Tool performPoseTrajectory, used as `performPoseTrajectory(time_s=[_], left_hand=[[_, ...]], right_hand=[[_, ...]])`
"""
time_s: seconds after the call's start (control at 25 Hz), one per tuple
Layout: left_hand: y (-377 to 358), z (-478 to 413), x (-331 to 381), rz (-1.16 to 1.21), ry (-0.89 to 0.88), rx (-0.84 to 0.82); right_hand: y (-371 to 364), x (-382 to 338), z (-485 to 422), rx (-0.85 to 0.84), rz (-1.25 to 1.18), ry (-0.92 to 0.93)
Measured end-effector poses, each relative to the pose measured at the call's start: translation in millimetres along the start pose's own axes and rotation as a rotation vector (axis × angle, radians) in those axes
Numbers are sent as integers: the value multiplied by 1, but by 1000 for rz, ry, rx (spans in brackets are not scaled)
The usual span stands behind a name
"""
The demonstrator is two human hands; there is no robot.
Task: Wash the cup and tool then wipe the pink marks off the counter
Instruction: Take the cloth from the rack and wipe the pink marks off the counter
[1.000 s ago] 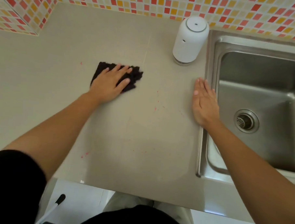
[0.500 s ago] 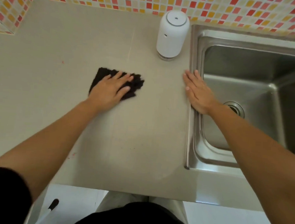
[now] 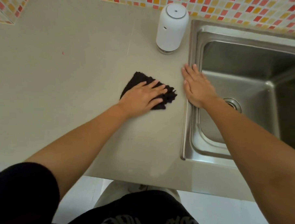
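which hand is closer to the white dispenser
Right. The right hand rests on the sink edge just before the dispenser; the left hand presses the cloth farther off.

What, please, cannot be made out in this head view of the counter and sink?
Counter under the dark cloth and left hand: head view, covered, so any pink marks there are hidden.
Drain: head view, partly behind the right arm.
Sink: head view, right side cut off by the frame edge.
Cup and tool: nowhere in the frame.
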State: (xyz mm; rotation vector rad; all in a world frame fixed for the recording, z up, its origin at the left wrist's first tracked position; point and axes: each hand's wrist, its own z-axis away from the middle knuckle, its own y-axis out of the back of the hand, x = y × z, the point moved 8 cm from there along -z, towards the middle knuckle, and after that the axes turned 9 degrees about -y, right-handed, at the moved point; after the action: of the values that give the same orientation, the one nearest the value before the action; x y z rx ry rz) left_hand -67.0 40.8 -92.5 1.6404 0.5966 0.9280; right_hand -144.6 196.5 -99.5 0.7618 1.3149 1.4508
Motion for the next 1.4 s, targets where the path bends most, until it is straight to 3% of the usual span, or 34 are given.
performPoseTrajectory(time_s=[0.12,0.2,0.32,0.4,0.48,0.56,0.64,0.76,0.84,0.88,0.96,1.04,1.16,1.24,1.4], left_hand=[[-22,22,86,-43,-176,57],[-28,82,121,-40,-288,-4],[-14,172,114,-9,-241,-124],[1,218,75,-6,-225,-121],[17,229,16,-20,-126,-102],[28,192,-39,-29,134,4],[20,144,-28,-14,261,56],[-9,140,72,4,-123,-34],[-1,180,71,65,-319,-115],[9,187,46,75,-308,-126],[29,166,-15,68,-80,-48],[24,132,-6,50,23,-25],[-3,146,91,91,-310,-47],[1,184,78,142,-438,-138],[17,137,0,59,-58,-55]], right_hand=[[0,-2,-1,-23,92,-32],[1,-4,2,-32,186,-101],[-6,-34,33,-49,128,-202],[-18,-64,72,14,20,-240],[-28,-85,107,68,-17,-269],[-35,-78,121,82,-41,-340],[-36,-66,123,88,-70,-383],[-38,-62,124,92,-76,-363],[-40,-64,125,102,-71,-362],[-40,-64,125,104,-71,-362],[-40,-62,124,102,-77,-365],[-40,-61,123,111,-72,-361],[-39,-62,122,130,-72,-357],[-41,-62,124,120,-54,-355],[-42,-61,123,119,-51,-360]])
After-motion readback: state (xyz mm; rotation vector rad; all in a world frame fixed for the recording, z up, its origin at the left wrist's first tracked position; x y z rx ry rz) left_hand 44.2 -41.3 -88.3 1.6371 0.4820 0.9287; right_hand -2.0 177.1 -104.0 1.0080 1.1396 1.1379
